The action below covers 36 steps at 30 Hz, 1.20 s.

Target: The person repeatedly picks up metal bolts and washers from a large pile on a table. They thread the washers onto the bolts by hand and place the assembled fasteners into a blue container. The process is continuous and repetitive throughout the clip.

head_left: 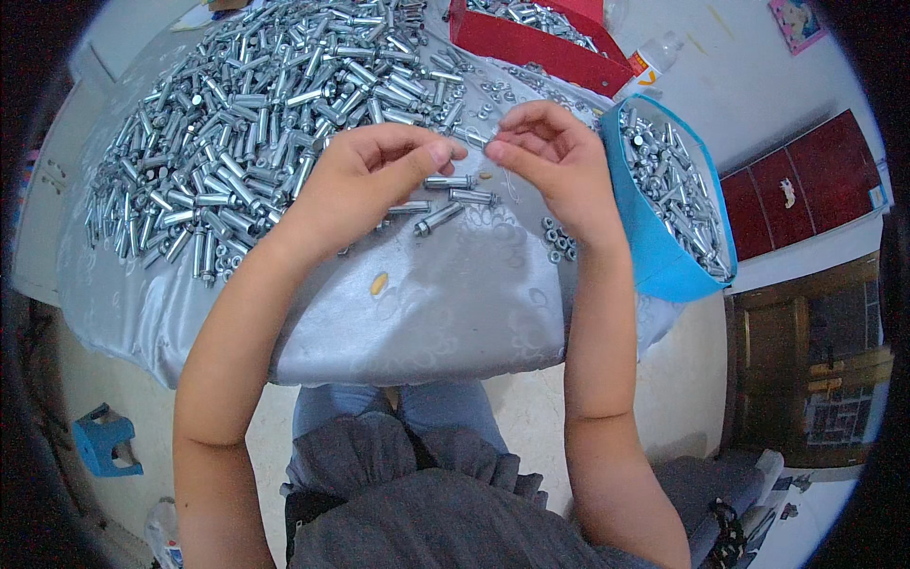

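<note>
My left hand (379,175) is closed, thumb and forefinger pinched together over the near edge of the pile; what lies between the fingertips is hidden. Facing it, my right hand (555,166) pinches the end of a slim silver anchor bolt (471,138), whose shaft points toward my left fingertips. Whether the left fingers touch that bolt I cannot tell. Just below the hands, loose sleeve anchors (439,220) lie on the silvery tablecloth (427,327). A large heap of similar sleeve anchors (256,114) spreads beyond and left of my left hand.
A blue fabric bin (664,248) full of metal anchors stands beside my right forearm. Farther back is a red box (531,52) of metal parts, next to a plastic bottle (661,52). Several nuts (559,242) lie near my right wrist. A blue stool (106,441) stands on the floor.
</note>
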Available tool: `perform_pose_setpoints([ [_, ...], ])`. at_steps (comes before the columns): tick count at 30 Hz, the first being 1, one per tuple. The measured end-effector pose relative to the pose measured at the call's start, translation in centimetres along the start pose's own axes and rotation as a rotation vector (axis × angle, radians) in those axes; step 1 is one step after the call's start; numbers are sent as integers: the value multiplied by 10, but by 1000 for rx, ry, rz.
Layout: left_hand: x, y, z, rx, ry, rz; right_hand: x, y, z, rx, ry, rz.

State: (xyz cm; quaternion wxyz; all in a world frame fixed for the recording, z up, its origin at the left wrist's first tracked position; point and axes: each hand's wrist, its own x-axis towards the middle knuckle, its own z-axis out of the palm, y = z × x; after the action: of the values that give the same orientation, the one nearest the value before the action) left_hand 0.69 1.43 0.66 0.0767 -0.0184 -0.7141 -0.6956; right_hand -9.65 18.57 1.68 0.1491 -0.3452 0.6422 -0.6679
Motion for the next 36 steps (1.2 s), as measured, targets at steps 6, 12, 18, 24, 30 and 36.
perform_pose_setpoints([
  [6, 0, -6, -2, -104, -130, -49, 3, 7, 13, 218, -154, 107],
  [12, 2, -9, -4, -142, -51, -73, 1, 4, 14, 235, -130, 98],
  [18, 2, -8, -5, -204, -105, -83, -2, 3, 22, 230, -212, 152],
  [24, 1, -6, -7, -261, -131, -137, -2, 7, 24, 257, -233, 156],
  [30, 2, -7, -11, -323, -141, -157, -3, 12, 31, 160, -200, 41],
  [36, 2, -6, -9, -312, -33, -190, -2, 13, 31, -448, -63, -387],
])
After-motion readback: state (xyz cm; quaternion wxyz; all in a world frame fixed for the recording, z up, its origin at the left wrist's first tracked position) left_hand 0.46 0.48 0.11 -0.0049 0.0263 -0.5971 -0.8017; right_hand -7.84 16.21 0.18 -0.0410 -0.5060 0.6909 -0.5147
